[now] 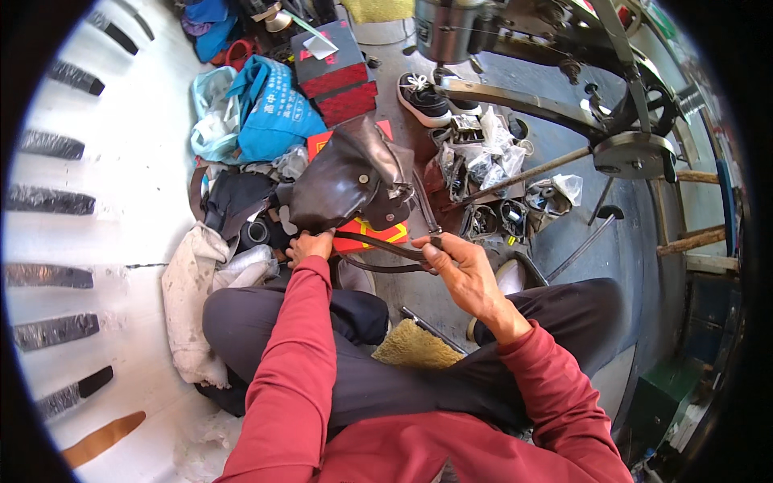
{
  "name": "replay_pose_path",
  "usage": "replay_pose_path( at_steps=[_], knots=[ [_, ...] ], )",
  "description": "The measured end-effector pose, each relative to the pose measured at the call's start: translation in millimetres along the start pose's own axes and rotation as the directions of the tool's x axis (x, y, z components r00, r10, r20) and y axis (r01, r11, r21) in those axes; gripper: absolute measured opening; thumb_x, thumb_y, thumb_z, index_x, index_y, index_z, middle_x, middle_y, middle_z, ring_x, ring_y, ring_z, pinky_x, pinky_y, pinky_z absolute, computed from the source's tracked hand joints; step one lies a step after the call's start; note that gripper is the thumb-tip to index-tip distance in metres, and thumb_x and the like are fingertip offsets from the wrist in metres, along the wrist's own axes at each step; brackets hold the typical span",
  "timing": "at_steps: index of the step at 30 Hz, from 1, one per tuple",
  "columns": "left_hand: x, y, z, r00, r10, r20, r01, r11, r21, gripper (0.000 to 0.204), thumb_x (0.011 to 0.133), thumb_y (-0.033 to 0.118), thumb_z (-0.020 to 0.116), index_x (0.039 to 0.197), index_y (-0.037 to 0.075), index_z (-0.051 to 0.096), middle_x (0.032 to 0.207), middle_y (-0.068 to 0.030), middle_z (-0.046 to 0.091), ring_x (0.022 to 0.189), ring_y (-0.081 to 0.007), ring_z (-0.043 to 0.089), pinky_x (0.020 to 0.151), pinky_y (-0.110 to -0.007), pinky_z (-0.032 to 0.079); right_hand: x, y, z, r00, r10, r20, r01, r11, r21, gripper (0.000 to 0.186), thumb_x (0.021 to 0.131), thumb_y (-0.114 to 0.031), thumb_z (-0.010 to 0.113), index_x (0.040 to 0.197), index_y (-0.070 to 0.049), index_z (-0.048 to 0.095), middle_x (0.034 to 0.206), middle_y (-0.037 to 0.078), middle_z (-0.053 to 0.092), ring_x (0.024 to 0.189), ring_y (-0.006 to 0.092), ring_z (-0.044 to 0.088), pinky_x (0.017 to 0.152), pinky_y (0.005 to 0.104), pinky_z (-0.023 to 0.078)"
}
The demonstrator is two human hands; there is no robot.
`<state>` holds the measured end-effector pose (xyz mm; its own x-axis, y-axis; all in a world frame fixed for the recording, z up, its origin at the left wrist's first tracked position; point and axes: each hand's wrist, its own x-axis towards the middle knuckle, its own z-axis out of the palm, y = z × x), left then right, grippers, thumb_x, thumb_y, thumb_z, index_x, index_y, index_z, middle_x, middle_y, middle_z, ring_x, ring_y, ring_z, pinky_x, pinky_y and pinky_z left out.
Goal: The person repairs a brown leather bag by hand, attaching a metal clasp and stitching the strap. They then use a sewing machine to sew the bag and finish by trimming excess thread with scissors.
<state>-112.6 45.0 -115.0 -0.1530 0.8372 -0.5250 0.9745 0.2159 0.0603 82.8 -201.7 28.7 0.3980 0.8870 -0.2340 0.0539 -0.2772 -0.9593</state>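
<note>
A dark brown leather handbag (334, 187) with metal snaps lies tilted on red boxes in front of me. My left hand (312, 246) is at the bag's near lower edge, its fingers closed there; the bag partly hides what they grip. From beside that hand a brown leather strap (378, 243) runs across to the right. My right hand (465, 275) pinches the strap near a small dark fitting, between thumb and fingers. Another length of strap hangs in a loop below, and one more rises toward the bag's right side. Under the bag shows a red box with yellow marks (372, 231).
A black sewing machine with a wheel (636, 153) stands at the far right. Bins of small parts (495, 217) and dark sneakers (423, 98) sit ahead. On the left are a blue bag (278, 113), stacked boxes (330, 60) and a stained cloth (192, 298).
</note>
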Motion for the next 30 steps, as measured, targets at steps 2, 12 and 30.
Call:
replay_pose_path(
  at_steps=[2, 12, 30],
  knots=[
    [2, -4, -1, 0.998, 0.016, -0.057, -0.021, 0.996, -0.086, 0.078, 0.080, 0.063, 0.071, 0.142, 0.017, 0.063, 0.152, -0.0174, 0.052, 0.144, -0.0421, 0.038, 0.118, -0.056, 0.029, 1, 2, -1, 1.000, -0.028, 0.015, 0.027, 0.999, 0.023, 0.034, 0.110, -0.028, 0.056, 0.124, 0.000, 0.070, 0.088, -0.001, 0.061, 0.086, 0.0080, 0.055, 0.079, 0.0264, 0.048],
    [29, 11, -45, 0.887, 0.262, -0.381, -0.462, 0.539, -0.704, 0.030, 0.082, 0.024, 0.069, 0.084, -0.005, 0.064, 0.079, -0.0166, 0.069, 0.064, -0.0240, 0.065, 0.060, -0.039, 0.049, 9, -30, -13, 0.999, -0.033, -0.004, 0.034, 0.978, 0.205, 0.037, 0.110, -0.030, 0.056, 0.124, 0.001, 0.070, 0.090, -0.001, 0.065, 0.086, 0.0067, 0.057, 0.080, 0.0249, 0.050],
    [19, 2, -132, 0.902, 0.385, 0.194, -0.009, 0.467, -0.884, 0.030, 0.097, 0.031, 0.058, 0.085, 0.003, 0.061, 0.072, -0.0133, 0.068, 0.046, -0.0179, 0.053, 0.046, -0.035, 0.046, 32, -65, -79, 0.996, -0.073, -0.043, 0.081, 0.972, 0.219, 0.036, 0.110, -0.032, 0.054, 0.116, -0.002, 0.073, 0.090, 0.001, 0.070, 0.081, 0.0084, 0.064, 0.078, 0.0241, 0.051]
  ],
)
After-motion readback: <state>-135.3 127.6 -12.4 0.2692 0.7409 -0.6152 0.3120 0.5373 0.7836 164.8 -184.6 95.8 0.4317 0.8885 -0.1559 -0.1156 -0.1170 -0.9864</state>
